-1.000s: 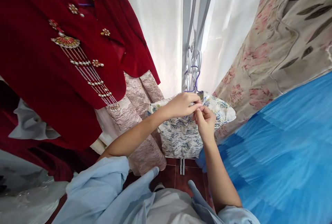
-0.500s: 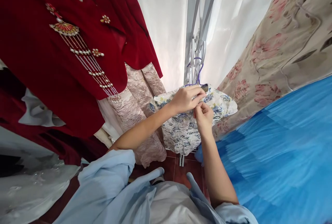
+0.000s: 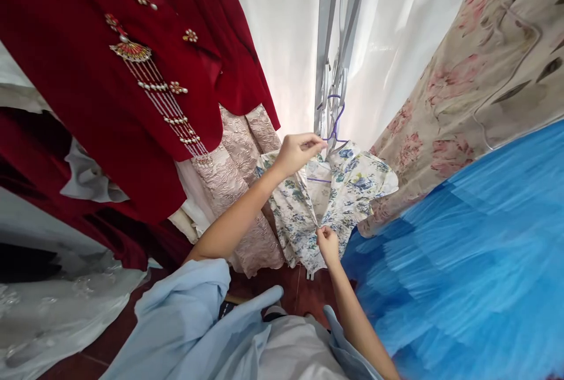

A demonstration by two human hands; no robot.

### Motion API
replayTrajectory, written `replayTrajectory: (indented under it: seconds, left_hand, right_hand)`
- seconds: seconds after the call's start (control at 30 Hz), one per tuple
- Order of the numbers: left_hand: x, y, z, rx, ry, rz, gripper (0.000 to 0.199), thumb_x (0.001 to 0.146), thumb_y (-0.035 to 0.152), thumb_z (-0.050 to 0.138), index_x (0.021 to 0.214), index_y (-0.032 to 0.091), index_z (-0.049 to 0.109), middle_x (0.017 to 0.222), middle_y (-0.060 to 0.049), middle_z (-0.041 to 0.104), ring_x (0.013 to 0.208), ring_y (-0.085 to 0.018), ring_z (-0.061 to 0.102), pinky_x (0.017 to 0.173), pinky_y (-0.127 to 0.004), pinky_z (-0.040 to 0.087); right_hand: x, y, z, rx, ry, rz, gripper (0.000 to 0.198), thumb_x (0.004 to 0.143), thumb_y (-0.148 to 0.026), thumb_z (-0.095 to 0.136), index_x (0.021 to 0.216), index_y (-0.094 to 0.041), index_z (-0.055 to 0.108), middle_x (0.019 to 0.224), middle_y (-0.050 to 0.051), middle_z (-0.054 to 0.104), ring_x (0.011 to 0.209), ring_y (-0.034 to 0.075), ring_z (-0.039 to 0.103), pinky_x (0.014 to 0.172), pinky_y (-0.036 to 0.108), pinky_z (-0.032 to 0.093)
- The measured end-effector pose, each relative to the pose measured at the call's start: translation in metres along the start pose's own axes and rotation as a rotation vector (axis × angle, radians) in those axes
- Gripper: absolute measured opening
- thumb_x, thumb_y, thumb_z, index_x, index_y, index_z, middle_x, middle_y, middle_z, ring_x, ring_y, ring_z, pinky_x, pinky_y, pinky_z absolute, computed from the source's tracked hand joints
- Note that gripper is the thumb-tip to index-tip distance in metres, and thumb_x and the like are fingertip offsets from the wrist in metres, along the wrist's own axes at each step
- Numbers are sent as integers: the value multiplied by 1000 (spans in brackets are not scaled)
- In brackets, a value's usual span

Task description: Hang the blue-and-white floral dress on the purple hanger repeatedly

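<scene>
A short-sleeved floral garment [image 3: 352,180], white with blue and green print, hangs on a purple hanger [image 3: 338,124]. Its upper part is parted in a V, and the hanger's bar shows inside. At the top left of this opening, my left hand [image 3: 298,152] is closed in a pinch on the neckline edge, close under the hanger. My right hand [image 3: 328,246] pinches the point of the V lower down, where the two edges meet like a zipper. The zipper pull itself is hidden by the fingers.
A grey metal stand [image 3: 325,22] with hooks holds the hanger. On the left hang a red jacket [image 3: 202,80] with beaded brooches and a pink brocade skirt [image 3: 247,186]. To the right are a beige floral cloth [image 3: 445,92] and blue tulle [image 3: 462,251]. White curtain [image 3: 273,27] hangs behind.
My right hand has moved down the garment from the neckline, and the garment has opened into a V. My left hand has shifted slightly left and up.
</scene>
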State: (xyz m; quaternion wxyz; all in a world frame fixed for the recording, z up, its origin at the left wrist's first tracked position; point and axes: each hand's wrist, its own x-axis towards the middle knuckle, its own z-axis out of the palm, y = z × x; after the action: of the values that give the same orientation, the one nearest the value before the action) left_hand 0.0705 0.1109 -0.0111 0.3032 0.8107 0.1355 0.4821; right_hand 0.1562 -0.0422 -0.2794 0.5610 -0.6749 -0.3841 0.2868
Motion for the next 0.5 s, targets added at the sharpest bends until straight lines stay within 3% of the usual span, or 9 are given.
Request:
replayTrajectory:
  seconds: [0.17, 0.3, 0.4, 0.5]
  left_hand:
    - [-1, -22, -48, -309, 330, -165, 24, 82, 36, 81, 77, 14, 71, 59, 2, 57, 50, -6, 49, 48, -18, 37]
    - [-8, -44, -92, -634, 565, -404, 29, 89, 41, 73, 77, 17, 64, 52, 9, 39, 37, -3, 25, 36, -18, 22]
    - [-13, -59, -113, -807, 657, -501, 31, 99, 37, 62, 74, 19, 59, 53, 9, 33, 36, -3, 18, 34, -19, 19]
    - [-19, -72, -117, -956, 656, -532, 36, 105, 29, 49, 71, 18, 55, 54, 8, 32, 36, -4, 18, 33, -17, 20]
  right_hand:
    - [3, 2, -6, 48, -138, -27, 37, 85, -58, 52, 69, -25, 47, 52, -4, 48, 52, 17, 48, 54, 29, 41]
    - [-7, -1, -7, 110, -313, -53, 42, 86, -62, 56, 88, -20, 62, 64, 0, 61, 59, 18, 55, 59, 30, 47]
    - [-16, -6, -9, 196, -426, -70, 47, 88, -58, 59, 113, -20, 67, 88, 7, 71, 68, 19, 61, 62, 32, 51]
    - [-19, -15, -11, 256, -418, -109, 50, 91, -53, 58, 132, -23, 61, 117, 12, 71, 83, 22, 66, 71, 35, 55]
